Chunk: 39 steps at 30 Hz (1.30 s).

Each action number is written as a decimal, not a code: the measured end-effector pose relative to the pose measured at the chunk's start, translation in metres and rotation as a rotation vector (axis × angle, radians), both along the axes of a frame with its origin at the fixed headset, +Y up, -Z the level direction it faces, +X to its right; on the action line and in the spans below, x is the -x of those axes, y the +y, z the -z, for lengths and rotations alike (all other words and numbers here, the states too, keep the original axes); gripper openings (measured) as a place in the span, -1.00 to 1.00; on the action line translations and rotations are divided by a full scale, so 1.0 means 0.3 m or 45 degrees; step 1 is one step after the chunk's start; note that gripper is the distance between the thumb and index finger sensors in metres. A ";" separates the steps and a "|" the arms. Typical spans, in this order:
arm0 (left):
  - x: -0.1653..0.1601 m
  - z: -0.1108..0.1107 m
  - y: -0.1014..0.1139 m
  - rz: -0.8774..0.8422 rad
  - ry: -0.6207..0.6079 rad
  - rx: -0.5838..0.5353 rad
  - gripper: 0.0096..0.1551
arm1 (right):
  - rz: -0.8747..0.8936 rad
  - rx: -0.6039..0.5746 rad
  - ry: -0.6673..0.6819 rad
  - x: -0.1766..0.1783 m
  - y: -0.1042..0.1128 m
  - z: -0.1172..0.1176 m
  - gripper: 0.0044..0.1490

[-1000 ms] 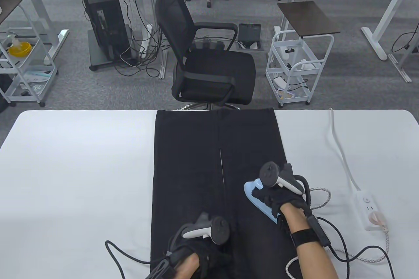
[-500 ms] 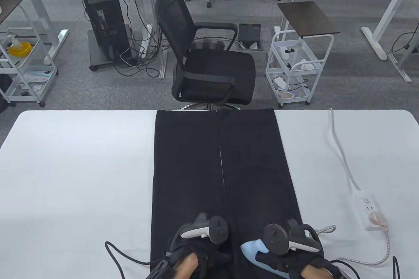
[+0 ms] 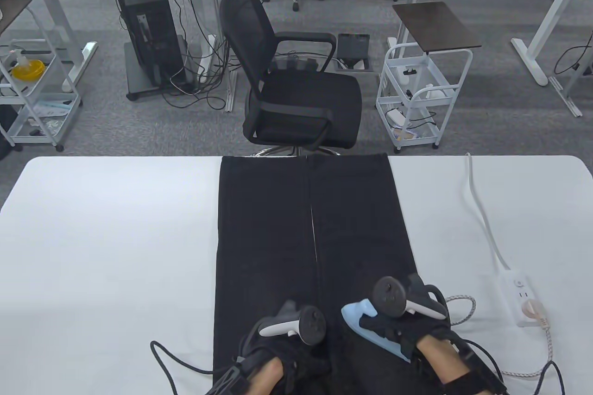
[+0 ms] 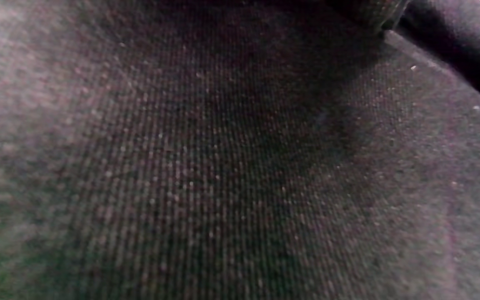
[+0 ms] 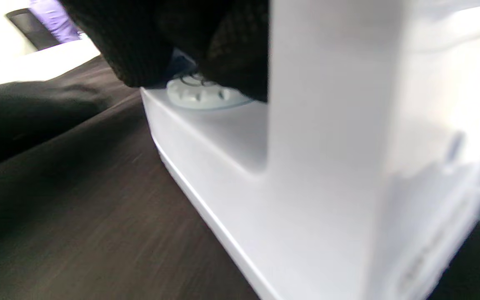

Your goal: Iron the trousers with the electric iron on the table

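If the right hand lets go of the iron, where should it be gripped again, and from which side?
Probably by the handle on top of the iron, coming from above and behind. The iron sits flat on the trousers with its tip pointing away, and the right hand already wraps that handle.

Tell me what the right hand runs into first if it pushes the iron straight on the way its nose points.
Nothing solid: the right hand steers the iron up the right leg of the trousers, only flat cloth ahead to the table's far edge, as far as visible.
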State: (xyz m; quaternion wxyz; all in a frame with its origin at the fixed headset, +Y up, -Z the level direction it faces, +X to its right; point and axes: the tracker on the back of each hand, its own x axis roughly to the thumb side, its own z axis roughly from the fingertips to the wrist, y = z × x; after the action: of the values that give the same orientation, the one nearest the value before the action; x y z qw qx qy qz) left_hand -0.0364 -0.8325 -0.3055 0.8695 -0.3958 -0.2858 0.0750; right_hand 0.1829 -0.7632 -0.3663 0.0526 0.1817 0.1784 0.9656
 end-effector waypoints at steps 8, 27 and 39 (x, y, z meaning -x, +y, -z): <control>-0.004 0.002 0.001 -0.004 0.012 0.010 0.30 | -0.023 -0.006 -0.257 0.024 0.004 0.333 -0.31; 0.008 0.010 -0.002 -0.040 0.018 0.012 0.27 | -0.016 0.009 -0.132 0.035 0.002 0.203 -0.30; 0.023 0.013 -0.003 -0.071 0.003 0.011 0.24 | -0.007 0.010 0.075 0.015 0.000 -0.173 -0.30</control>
State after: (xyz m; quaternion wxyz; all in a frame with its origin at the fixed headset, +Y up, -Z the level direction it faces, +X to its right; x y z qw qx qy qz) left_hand -0.0433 -0.8335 -0.3093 0.8657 -0.3913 -0.2953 0.1011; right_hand 0.1785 -0.7632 -0.3144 0.0452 0.2092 0.1842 0.9593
